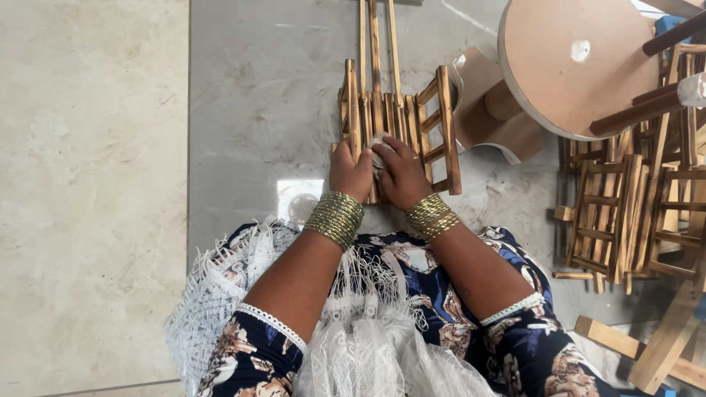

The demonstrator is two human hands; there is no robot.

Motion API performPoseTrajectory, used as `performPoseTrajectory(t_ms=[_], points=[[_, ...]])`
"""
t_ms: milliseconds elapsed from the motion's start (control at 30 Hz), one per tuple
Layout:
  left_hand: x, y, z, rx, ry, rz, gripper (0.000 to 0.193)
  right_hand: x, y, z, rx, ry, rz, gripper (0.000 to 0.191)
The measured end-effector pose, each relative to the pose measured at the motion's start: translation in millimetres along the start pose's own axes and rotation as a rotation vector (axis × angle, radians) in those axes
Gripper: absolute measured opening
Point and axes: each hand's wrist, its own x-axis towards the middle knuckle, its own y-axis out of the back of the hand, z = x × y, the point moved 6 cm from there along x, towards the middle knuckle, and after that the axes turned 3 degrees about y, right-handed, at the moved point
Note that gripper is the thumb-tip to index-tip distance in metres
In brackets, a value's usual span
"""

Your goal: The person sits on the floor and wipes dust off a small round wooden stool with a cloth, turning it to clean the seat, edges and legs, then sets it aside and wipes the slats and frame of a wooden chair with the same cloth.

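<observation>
A small slatted wooden rack (438, 125) made of burnt-brown strips stands on the grey tiled floor in front of me. My left hand (350, 173) grips its near edge on the left side. My right hand (401, 173) presses a small pale wad (379, 141), perhaps cloth or sandpaper, against the slats in the middle. Both wrists carry stacks of gold-green bangles. Long thin strips of the rack run away from me toward the top of the view. What lies under my palms is hidden.
A round wooden stool (573, 66) lies on its side at the upper right. Several finished slatted racks (618, 213) are piled at the right, with loose wooden beams (662, 345) at the lower right. My patterned dress and white lace shawl (368, 345) fill the foreground.
</observation>
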Motion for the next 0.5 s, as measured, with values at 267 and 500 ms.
performPoseTrajectory(t_ms=[267, 500], points=[[-1, -8, -8, -0.112, 0.110, -0.066, 0.041, -26, -30, -14, -0.144, -0.170, -0.607, 0.038], [-4, -6, 2, 0.014, 0.036, -0.028, 0.043, 0, 20, 4, -0.213, -0.111, -0.045, 0.039]])
